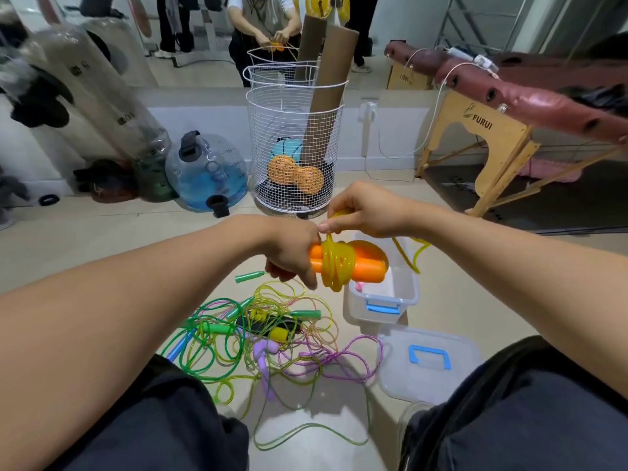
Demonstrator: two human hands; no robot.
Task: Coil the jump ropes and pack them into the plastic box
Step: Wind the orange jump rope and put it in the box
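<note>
From the head view, the person sits on the floor (441,300) with legs apart, working just above the gap between the knees. The left hand (289,253) is curled round the two orange handles (367,266), gripping them side by side so they serve as a core to wind on. The yellow cord (336,263) already sits in a thick band of turns round the middle of the handles. The right hand (360,212) is above, thumb and fingers pinching the cord and lifting it taut off the band, which looks like the way to lay the next turn tight; a free tail of cord hangs down past the far side of the box (380,300).

The box stands open on the floor right under the bundle, to the right of the pile, so the finished coil can drop straight in. Something pink and white lies inside; I cannot tell what. Its lid (428,365), with a blue handle, lies flat on the floor just nearer the person, beside the right knee.

The pile (258,338) of other ropes, green, purple, yellow and pink, lies tangled on the floor between the legs, uncoiled, so by my reckoning most of the task is left.

Behind stand a wire basket (295,147), a water bag (207,171) and a folding table (509,107) against the mirror wall.
</note>
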